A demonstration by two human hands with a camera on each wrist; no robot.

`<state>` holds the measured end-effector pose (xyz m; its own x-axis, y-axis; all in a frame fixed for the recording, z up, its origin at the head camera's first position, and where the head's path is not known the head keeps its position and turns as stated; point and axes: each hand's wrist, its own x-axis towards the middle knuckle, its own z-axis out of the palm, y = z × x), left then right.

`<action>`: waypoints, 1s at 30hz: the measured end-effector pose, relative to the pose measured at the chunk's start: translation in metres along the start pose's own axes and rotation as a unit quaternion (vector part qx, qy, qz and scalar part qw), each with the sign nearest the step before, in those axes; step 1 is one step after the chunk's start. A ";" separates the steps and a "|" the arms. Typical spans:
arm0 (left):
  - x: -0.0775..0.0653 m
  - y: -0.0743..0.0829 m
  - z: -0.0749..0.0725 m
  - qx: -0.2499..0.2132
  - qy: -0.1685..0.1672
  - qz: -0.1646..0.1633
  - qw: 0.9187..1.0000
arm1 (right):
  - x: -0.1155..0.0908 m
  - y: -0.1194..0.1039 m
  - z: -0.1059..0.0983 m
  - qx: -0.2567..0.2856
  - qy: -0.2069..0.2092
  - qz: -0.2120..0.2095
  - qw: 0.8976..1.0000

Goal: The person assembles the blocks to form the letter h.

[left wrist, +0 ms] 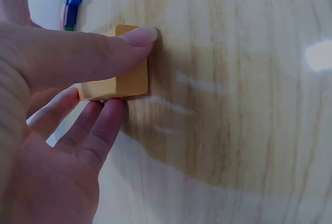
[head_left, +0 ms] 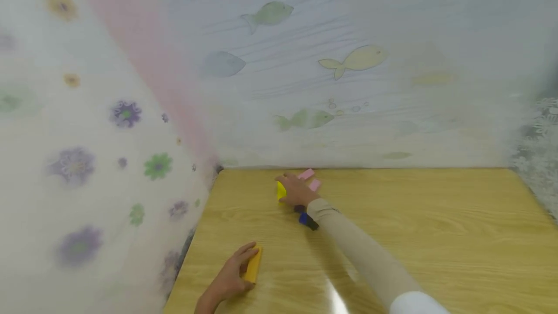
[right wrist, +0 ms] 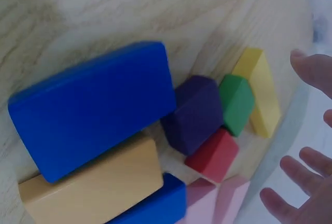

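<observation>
My left hand (head_left: pixel 231 275) grips an orange-yellow block (head_left: pixel 253 266) near the table's front left. In the left wrist view the thumb lies across the block (left wrist: pixel 132 79), with fingertips under its other side. Farther back, my right hand (head_left: pixel 297 191) reaches over a cluster of blocks and overlaps a yellow block (head_left: pixel 281 194). The right wrist view shows its fingers spread apart, just beyond the yellow block (right wrist: pixel 263 94). Beside that lie a green block (right wrist: pixel 237 103), a red block (right wrist: pixel 213 155), a purple block (right wrist: pixel 194 114) and two pink blocks (right wrist: pixel 231 199).
A large blue block (right wrist: pixel 96 112), a tan block (right wrist: pixel 98 180) and another blue block (right wrist: pixel 155 203) lie close to the cluster. The wooden table (head_left: pixel 414 236) meets a fish-painted wall (head_left: pixel 362 144) behind and a flower-patterned wall (head_left: pixel 104 207) on the left.
</observation>
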<state>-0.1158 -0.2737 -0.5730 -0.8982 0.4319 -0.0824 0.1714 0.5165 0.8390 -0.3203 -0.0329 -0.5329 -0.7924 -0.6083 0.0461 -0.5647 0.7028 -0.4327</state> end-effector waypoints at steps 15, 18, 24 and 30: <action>0.000 0.004 0.001 -0.008 0.001 -0.002 1.000 | 0.001 0.013 0.014 0.019 -0.035 0.029 0.999; 0.002 0.004 0.003 -0.017 0.001 0.000 1.000 | 0.002 0.017 0.015 -0.004 -0.046 0.031 0.998; -0.001 0.002 0.003 -0.023 0.003 0.001 1.000 | 0.004 0.012 0.015 -0.024 -0.053 0.023 0.998; -0.005 0.000 0.000 -0.017 0.004 0.003 1.000 | 0.005 0.002 0.018 -0.042 -0.034 0.013 0.998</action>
<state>-0.1113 -0.2755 -0.5726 -0.9005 0.4288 -0.0719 0.1641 0.4884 0.8570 -0.3215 -0.0411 -0.5500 -0.7909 -0.6113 -0.0270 -0.5639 0.7452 -0.3560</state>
